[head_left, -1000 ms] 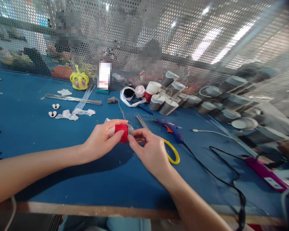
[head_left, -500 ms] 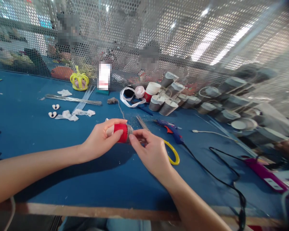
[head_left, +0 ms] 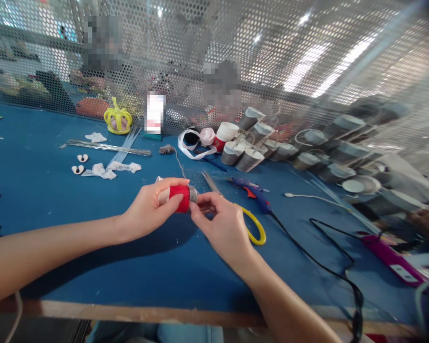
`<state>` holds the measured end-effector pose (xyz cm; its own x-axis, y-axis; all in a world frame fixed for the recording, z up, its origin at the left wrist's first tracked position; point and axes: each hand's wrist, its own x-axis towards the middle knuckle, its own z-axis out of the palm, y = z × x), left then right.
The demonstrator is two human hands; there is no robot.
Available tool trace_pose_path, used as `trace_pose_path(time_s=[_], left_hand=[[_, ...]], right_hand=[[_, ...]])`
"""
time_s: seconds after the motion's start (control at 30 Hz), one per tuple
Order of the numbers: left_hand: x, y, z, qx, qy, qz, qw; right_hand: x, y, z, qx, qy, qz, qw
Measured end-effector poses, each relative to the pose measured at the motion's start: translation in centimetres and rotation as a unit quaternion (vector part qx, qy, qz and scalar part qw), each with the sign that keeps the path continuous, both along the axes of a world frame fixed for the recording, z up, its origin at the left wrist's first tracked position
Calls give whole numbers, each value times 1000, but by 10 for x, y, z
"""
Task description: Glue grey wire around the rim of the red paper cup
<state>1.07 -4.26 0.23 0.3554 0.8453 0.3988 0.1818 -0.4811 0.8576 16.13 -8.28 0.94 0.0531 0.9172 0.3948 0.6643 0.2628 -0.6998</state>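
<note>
A small red paper cup [head_left: 179,198] lies on its side in my left hand [head_left: 152,205], whose fingers and thumb wrap round it. Grey yarn [head_left: 193,194] is wound round the cup's right end. My right hand [head_left: 223,219] is at that end, with thumb and fingertips closed against the yarn. From the cup a grey strand runs up to a small yarn bundle [head_left: 167,149] on the table. Scissors with yellow handles [head_left: 255,226] lie partly hidden behind my right hand.
A blue glue gun [head_left: 252,190] with a black cord lies right of the scissors. Grey-wrapped cups [head_left: 250,159] stand and lie at the back right. A purple power strip [head_left: 393,257] is at the far right. A yellow crown [head_left: 117,119] and phone [head_left: 155,112] stand at the back.
My right fingers have shifted slightly round the yarn-wound end, the thumb now lower. My left hand and the cup have hardly moved.
</note>
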Motion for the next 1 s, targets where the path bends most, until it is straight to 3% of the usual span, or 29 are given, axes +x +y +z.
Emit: trace_pose_path(time_s=[0.27,0.47,0.57,0.77,0.9,1.0], left_hand=[[-6,2,-4,95,39,-6,995],[-9,-1,-6,176,59,-107,977],[-8,0,-4,124,23,-98,987],[-3,5,4,-100,-68,-106,987],[-1,4,2,-112,-71,-121,984],[-1,2,0,-105,-68,-127,984]], right_hand=[[8,1,8,-51,74,24,996],[20,9,13,-163,244,81,952],[19,9,13,-169,289,86,938],[18,8,13,-137,167,90,972],[23,14,8,-81,169,43,981],[25,17,4,-94,158,63,981]])
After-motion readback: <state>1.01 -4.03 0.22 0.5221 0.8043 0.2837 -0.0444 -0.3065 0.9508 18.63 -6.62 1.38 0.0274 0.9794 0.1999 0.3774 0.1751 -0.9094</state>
